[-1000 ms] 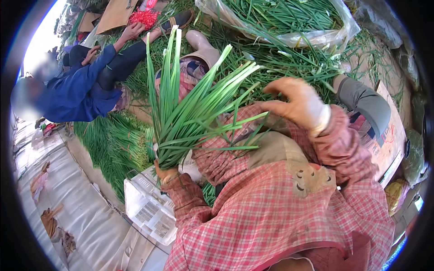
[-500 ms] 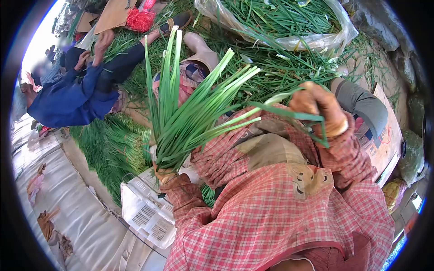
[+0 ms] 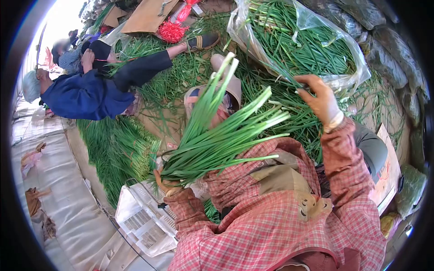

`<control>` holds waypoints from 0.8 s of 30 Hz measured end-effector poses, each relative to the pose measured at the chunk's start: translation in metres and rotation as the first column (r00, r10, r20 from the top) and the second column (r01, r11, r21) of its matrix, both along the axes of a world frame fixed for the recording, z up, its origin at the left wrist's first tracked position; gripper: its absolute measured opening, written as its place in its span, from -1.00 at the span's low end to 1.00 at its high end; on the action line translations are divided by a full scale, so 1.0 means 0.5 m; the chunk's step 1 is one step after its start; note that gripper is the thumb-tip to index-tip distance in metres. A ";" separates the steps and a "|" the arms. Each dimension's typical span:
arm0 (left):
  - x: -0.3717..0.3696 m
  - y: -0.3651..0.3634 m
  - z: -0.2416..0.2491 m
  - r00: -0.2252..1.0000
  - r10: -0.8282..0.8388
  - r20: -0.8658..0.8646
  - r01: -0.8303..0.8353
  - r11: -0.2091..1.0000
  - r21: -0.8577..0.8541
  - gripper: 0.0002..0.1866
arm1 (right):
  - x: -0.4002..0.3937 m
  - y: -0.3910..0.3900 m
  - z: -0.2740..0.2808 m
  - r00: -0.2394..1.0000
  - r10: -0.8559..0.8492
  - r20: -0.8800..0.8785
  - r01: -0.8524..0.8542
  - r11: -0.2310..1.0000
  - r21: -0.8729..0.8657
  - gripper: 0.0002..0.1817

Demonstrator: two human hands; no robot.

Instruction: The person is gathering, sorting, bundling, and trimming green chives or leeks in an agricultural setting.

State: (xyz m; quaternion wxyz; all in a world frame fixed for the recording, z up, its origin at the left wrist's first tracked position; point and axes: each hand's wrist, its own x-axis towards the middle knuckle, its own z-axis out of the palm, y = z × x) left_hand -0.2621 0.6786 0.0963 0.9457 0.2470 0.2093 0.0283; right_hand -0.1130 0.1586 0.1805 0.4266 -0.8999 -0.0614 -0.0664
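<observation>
Ground cover: loose green stalks [image 3: 190, 77] are strewn over the floor ahead, with a pale tarpaulin [image 3: 58, 189] spread along the left edge. Item one, bunch of green onions [image 3: 217, 135]: held upright and fanned, tilted toward the upper right, with its base clasped in the left hand [image 3: 166, 180]; the fingers of that hand are closed around the stems, just above a white slotted plastic crate [image 3: 144, 217]. Item two, right hand [image 3: 322, 100]: gloved, raised at the upper right, apart from the bunch; its fingers are curled loosely with the tips pointing left, and whether a stalk is pinched between them cannot be told. It is seen against a clear plastic bag [image 3: 343, 49] filled with more green stalks, which lies at the top right. Item three, sleeves and apron: a red checked garment [image 3: 280, 226] fills the lower centre of the view. Item four, stacked greens [image 3: 117, 149]: a dense pile is laid in rows at the left, between the tarpaulin and the crate. Item five, another person in a blue top [image 3: 86, 95]: seated on the floor at the upper left, one leg stretched toward a sandal [image 3: 203, 41]. Item six, red netting [image 3: 171, 31] and a cardboard sheet [image 3: 149, 16] are noted at the top. Item seven, printed cardboard box [image 3: 388, 171]: placed at the right edge.
</observation>
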 end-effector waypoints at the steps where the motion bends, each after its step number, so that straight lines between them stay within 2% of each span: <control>1: 0.011 0.009 0.027 0.993 0.009 -0.114 0.024 0.958 0.285 -0.45 | 0.028 0.032 0.014 0.991 0.060 0.123 -0.053 0.997 -0.063 -0.72; 2: 0.032 -0.036 0.088 0.988 0.105 -0.117 -0.061 0.942 0.331 -0.49 | 0.050 0.060 0.022 0.987 0.072 0.146 -0.066 0.997 -0.043 -0.73; 4: 0.100 -0.158 0.231 0.949 0.291 -0.119 -0.218 0.880 0.421 -0.53 | 0.085 0.092 0.008 0.989 0.136 0.064 -0.144 0.980 0.139 -0.73; 5: 0.120 -0.156 0.254 0.969 0.234 0.077 -0.243 0.867 0.435 -0.55 | 0.097 0.101 0.003 0.988 0.153 -0.002 -0.148 0.959 0.244 -0.72; 7: 0.144 -0.147 0.292 0.892 0.084 0.443 -0.302 0.842 0.448 -0.58 | 0.112 0.110 -0.003 0.971 0.202 -0.131 -0.125 0.887 0.444 -0.71; 10: 0.184 -0.193 0.359 0.884 0.037 0.465 -0.268 0.857 0.441 -0.60 | 0.138 0.124 -0.009 0.941 0.322 0.104 -0.333 0.936 0.113 -0.68; 11: 0.194 -0.204 0.370 0.884 0.021 0.466 -0.254 0.859 0.444 -0.61 | 0.144 0.127 -0.035 0.927 0.355 0.116 -0.356 0.934 -0.018 -0.66; 13: 0.206 -0.208 0.375 0.882 -0.012 0.470 -0.217 0.876 0.430 -0.61 | 0.145 0.133 -0.059 0.801 0.572 -0.176 -0.513 0.808 0.291 -0.68; 14: 0.209 -0.207 0.376 0.882 -0.025 0.471 -0.200 0.885 0.421 -0.61 | 0.139 0.131 -0.071 0.667 0.680 -0.305 -0.522 0.718 0.460 -0.69; 16: 0.213 -0.213 0.378 0.876 -0.063 0.479 -0.154 0.904 0.400 -0.62 | 0.115 0.122 -0.074 0.612 0.701 -0.367 -0.482 0.698 0.530 -0.71; 18: 0.215 -0.226 0.384 0.875 -0.053 0.481 -0.172 0.894 0.413 -0.62 | 0.085 0.107 -0.068 0.693 0.632 -0.346 -0.475 0.762 0.439 -0.72; 21: 0.234 -0.258 0.410 0.877 -0.071 0.476 -0.174 0.875 0.451 -0.61 | 0.038 0.076 -0.074 0.829 0.537 -0.155 -0.430 0.790 0.436 -0.75; 22: 0.239 -0.272 0.423 0.871 -0.142 0.470 -0.133 0.854 0.504 -0.61 | 0.022 0.062 -0.100 0.846 0.484 -0.224 -0.341 0.813 0.471 -0.74; 24: 0.259 -0.313 0.450 0.834 -0.275 0.478 -0.083 0.795 0.601 -0.60 | -0.012 0.037 -0.119 0.904 0.384 -0.187 -0.282 0.865 0.415 -0.73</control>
